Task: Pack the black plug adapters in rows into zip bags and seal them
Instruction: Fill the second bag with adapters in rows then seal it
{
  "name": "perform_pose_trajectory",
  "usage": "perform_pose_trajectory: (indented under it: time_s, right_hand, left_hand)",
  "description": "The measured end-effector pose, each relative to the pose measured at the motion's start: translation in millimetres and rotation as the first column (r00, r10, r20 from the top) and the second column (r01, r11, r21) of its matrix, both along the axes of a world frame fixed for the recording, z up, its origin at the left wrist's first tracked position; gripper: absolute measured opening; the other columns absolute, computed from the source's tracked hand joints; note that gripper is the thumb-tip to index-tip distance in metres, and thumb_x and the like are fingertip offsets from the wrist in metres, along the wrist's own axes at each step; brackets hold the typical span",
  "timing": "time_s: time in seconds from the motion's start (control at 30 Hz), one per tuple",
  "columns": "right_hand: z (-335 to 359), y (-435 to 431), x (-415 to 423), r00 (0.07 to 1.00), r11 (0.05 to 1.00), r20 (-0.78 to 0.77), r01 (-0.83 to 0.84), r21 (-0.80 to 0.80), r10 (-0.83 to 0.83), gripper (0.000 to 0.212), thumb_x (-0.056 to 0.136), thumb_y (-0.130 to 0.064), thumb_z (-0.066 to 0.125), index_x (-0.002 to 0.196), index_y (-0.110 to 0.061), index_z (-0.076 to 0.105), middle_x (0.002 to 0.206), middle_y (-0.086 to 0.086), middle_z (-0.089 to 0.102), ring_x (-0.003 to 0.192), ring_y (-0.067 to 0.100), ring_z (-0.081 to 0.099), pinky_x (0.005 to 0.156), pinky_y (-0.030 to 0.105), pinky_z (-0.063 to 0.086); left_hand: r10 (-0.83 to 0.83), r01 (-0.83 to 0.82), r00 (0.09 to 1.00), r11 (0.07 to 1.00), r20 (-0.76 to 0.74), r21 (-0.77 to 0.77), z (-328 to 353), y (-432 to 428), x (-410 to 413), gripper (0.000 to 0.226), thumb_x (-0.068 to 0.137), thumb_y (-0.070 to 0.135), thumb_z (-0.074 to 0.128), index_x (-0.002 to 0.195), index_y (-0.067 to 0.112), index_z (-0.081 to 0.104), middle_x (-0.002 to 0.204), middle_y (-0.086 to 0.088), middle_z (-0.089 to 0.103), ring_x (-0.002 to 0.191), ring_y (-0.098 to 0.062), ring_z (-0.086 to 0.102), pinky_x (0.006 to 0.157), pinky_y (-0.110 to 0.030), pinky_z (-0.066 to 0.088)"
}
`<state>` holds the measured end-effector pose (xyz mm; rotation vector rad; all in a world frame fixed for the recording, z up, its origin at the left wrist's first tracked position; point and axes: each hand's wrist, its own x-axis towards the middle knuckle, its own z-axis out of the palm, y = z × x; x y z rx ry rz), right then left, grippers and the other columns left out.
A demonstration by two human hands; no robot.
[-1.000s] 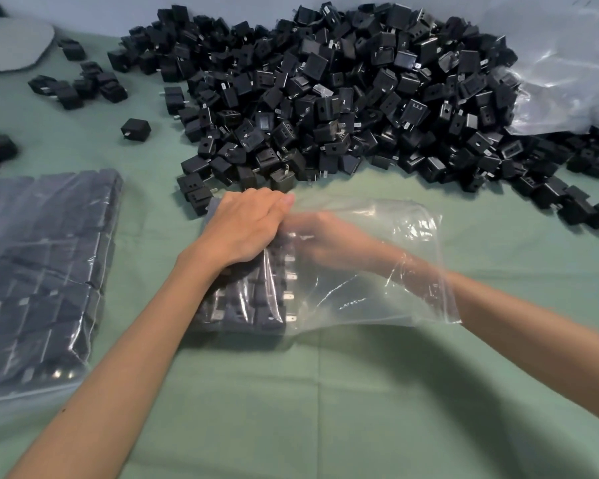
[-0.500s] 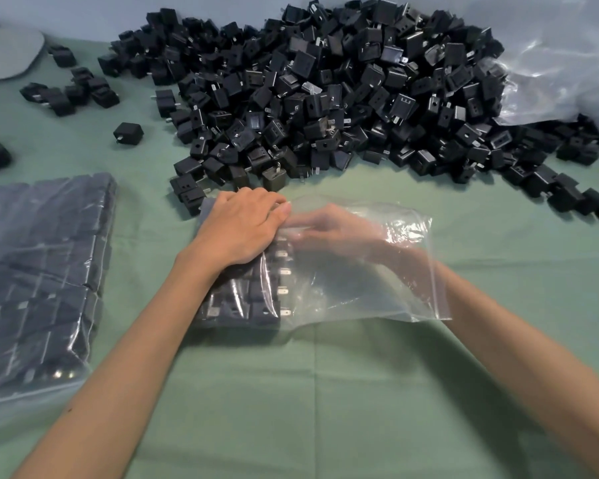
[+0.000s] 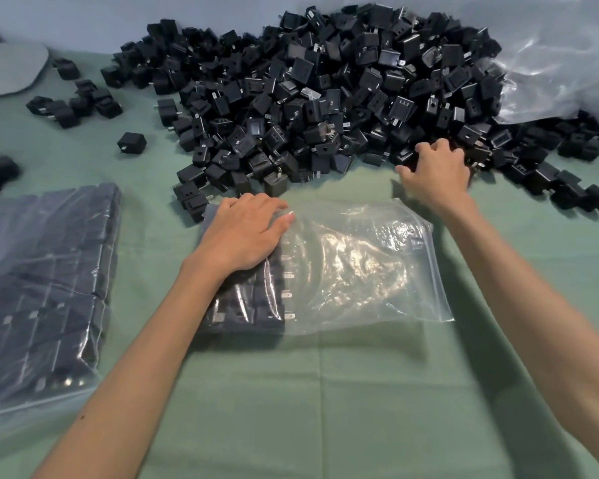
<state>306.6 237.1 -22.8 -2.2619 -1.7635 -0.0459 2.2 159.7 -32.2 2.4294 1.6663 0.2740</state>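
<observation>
A clear zip bag (image 3: pixel 360 267) lies on the green cloth in front of me, its opening to the right. Rows of black plug adapters (image 3: pixel 253 302) fill its left end; the rest is empty film. My left hand (image 3: pixel 242 233) lies flat on top of the bag over those rows, fingers straight. A big heap of loose black adapters (image 3: pixel 325 98) spreads across the back. My right hand (image 3: pixel 436 171) is at the heap's near edge, fingers curled over adapters there; what they hold is hidden under the hand.
A filled zip bag (image 3: pixel 45 288) of adapters lies at the left. Small groups of loose adapters (image 3: pixel 73 102) sit at the back left and left edge. Crumpled clear plastic (image 3: pixel 561 63) lies at the back right. A grey flat object (image 3: pixel 7 67) is at the far left.
My right hand has come out of the zip bag and moved up right to the heap's edge. The left hand stays on the bag.
</observation>
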Motion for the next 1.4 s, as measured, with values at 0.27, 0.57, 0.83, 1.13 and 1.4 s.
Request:
perform_pose_trajectory:
  time_s: [0.27,0.57,0.83,1.13,1.4]
  right_hand:
    - [-13.0,-2.2,9.8,0.983,1.000,-0.179,-0.023,0.016,0.026,0.033,0.082,-0.030,0.057,0.099,-0.012,0.036,0.091,0.013,0.049,0.086,0.034,0.047,0.071,0.038,0.034]
    - [35.1,-83.9,41.5,0.684,0.708,-0.709,-0.586,-0.393,0.172,0.012,0.083,-0.029,0.068,0.081,-0.017,0.069,0.071,0.000,0.061,0.046,0.007,0.042,0.042,0.013,0.034]
    - [19.8,-111.9,-20.2,0.152,0.531,-0.986,-0.842,-0.091,0.072,0.040,0.089,-0.025,0.056,0.129,-0.020,0.057,0.114,0.005,0.059,0.105,0.016,0.056,0.092,0.026,0.048]
    - [4.6,-92.2,-97.5,0.414,0.652,-0.551,-0.671,0.353,0.725,0.010,0.086,0.000,0.067,0.095,-0.002,0.072,0.089,0.007,0.072,0.084,0.016,0.067,0.079,0.026,0.053]
    - [29.6,-104.9,-144.6,0.213,0.645,-0.879,-0.753,0.131,0.427,0.092,0.079,-0.062,0.056,0.126,0.017,0.046,0.122,0.003,0.063,0.102,-0.004,0.062,0.088,0.013,0.048]
  left_hand:
    - [0.002,-0.002,1.000,1.000,-0.001,-0.004,-0.9,1.4,-0.2,0.059,0.095,0.056,0.017,0.135,0.026,0.049,0.133,0.005,0.054,0.122,-0.015,0.045,0.104,-0.040,0.025]
    - [0.016,-0.015,0.999,1.000,0.052,-0.021,0.2,0.7,0.0,0.056,0.097,0.055,0.017,0.132,0.027,0.051,0.127,0.006,0.056,0.117,-0.014,0.047,0.101,-0.040,0.026]
    - [0.044,-0.030,0.976,0.997,0.214,-0.066,7.5,-1.7,-1.7,0.059,0.098,0.042,0.006,0.124,0.027,0.057,0.124,0.006,0.061,0.113,-0.016,0.050,0.098,-0.038,0.027]
    - [0.202,-0.084,0.825,0.967,0.528,-0.239,15.8,-5.5,-3.0,0.052,0.106,0.040,0.013,0.115,0.038,0.064,0.113,0.021,0.064,0.095,0.018,0.047,0.091,-0.015,0.020]
    - [0.206,-0.079,0.810,0.966,0.549,-0.246,17.5,-7.5,-2.9,0.050,0.106,0.038,0.012,0.112,0.042,0.062,0.096,0.034,0.054,0.084,0.037,0.036,0.098,-0.026,0.017]
